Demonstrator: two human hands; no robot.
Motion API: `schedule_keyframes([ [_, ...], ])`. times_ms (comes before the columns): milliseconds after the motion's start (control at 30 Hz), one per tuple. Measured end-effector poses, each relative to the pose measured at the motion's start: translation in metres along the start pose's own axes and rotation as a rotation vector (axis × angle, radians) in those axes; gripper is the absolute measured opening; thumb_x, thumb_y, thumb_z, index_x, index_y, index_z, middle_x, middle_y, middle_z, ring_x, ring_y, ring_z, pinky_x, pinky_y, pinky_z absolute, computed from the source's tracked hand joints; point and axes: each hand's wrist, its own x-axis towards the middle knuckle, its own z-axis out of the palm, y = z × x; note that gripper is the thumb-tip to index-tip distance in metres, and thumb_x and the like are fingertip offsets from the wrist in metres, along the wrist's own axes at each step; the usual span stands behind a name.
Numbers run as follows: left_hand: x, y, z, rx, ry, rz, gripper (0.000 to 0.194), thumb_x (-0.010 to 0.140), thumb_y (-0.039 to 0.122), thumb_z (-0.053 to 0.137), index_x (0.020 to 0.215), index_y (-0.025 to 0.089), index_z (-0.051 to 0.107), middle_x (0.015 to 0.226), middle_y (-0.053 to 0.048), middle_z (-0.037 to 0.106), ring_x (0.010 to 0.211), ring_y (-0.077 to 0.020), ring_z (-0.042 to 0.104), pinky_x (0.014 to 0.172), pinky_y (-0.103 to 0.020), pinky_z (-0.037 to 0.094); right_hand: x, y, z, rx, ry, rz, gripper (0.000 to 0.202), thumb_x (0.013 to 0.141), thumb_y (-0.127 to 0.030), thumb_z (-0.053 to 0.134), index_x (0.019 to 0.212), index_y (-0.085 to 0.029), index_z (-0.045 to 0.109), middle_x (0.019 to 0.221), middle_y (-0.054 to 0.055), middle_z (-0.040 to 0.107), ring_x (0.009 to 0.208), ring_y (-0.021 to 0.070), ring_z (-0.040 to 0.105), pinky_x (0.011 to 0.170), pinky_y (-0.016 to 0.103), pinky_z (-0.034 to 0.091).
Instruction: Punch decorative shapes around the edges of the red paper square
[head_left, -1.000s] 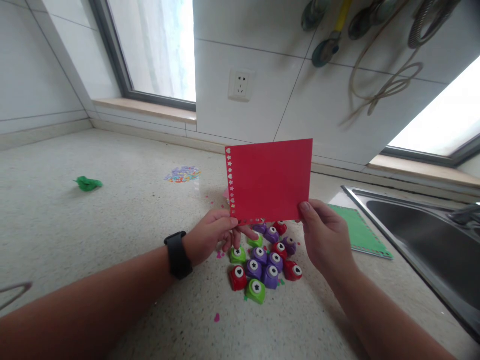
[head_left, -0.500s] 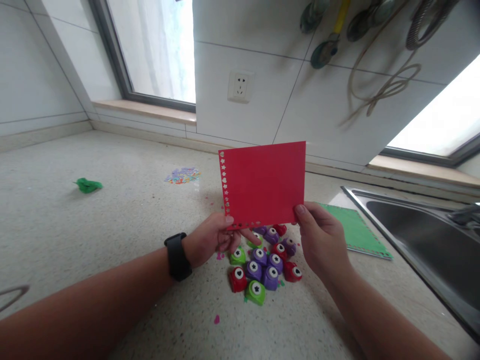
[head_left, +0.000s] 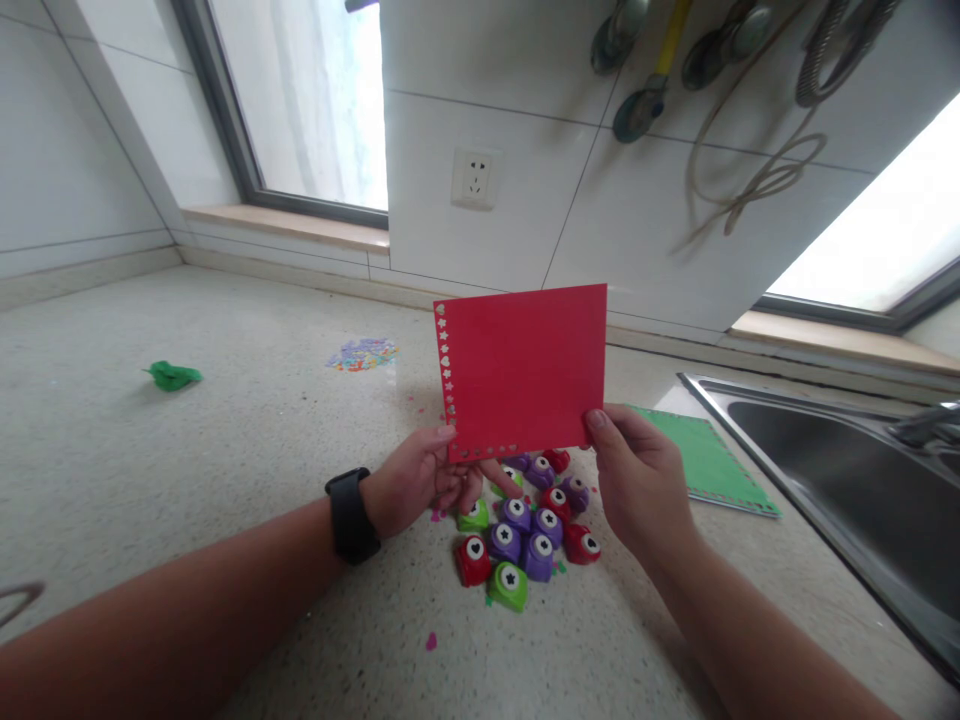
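A sheet of red paper (head_left: 525, 370) is held up above the counter, facing me. Small hearts, stars and flowers are punched along its left edge and part of its bottom edge. My left hand (head_left: 424, 470) pinches the lower left corner, its index finger stretched beneath the sheet. At the lower right corner, my right hand (head_left: 645, 475) grips the paper with the thumb in front. Below lie several craft punches, among them a purple punch (head_left: 538, 558), a green punch (head_left: 508, 587) and a red punch (head_left: 472, 562). The sheet's lower edge partly hides the farthest ones.
Green paper (head_left: 709, 460) with a punched border lies beside the steel sink (head_left: 810, 450) at right. Farther back sits a heap of paper bits (head_left: 365, 354); a crumpled green piece (head_left: 172, 376) rests at left. Loose cut-outs dot the counter (head_left: 247, 480).
The view has shifted slightly. My left thumb sits a little farther out toward the sheet's left edge; both hands still hold the red paper in nearly the same pose.
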Motion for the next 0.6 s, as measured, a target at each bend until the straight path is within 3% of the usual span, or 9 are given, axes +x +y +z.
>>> schedule_keyframes([
  [133, 0.0012, -0.003, -0.0012, -0.018, 0.001, 0.016, 0.07, 0.087, 0.063, 0.032, 0.097, 0.01, 0.077, 0.065, -0.011, 0.066, 0.049, -0.0144, 0.042, 0.043, -0.027, 0.023, 0.0002, 0.0003, 0.0, 0.029, -0.003, 0.011, 0.014, 0.088, -0.039, 0.074, 0.087, -0.025, 0.075, 0.079, 0.001, 0.073, 0.076, 0.018, 0.067, 0.074, 0.032, 0.056],
  [333, 0.0022, -0.01, -0.0058, 0.003, -0.017, 0.037, 0.072, 0.089, 0.063, 0.028, 0.089, 0.01, 0.076, 0.059, -0.011, 0.062, 0.048, -0.0147, 0.038, 0.044, -0.027, 0.024, 0.0015, 0.0034, -0.0004, 0.062, -0.002, 0.011, 0.013, 0.087, -0.038, 0.076, 0.087, -0.025, 0.076, 0.078, 0.0, 0.073, 0.074, 0.0151, 0.066, 0.073, 0.029, 0.055],
  [600, 0.0003, -0.0072, -0.0003, 0.071, 0.179, 0.051, 0.051, 0.088, 0.061, 0.052, 0.076, 0.015, 0.068, 0.056, 0.001, 0.049, 0.049, -0.0101, 0.037, 0.046, -0.024, 0.024, 0.0022, -0.0007, -0.0013, 0.014, -0.033, -0.018, 0.013, 0.088, -0.038, 0.075, 0.085, -0.026, 0.077, 0.077, -0.001, 0.072, 0.072, 0.0136, 0.064, 0.07, 0.026, 0.053],
])
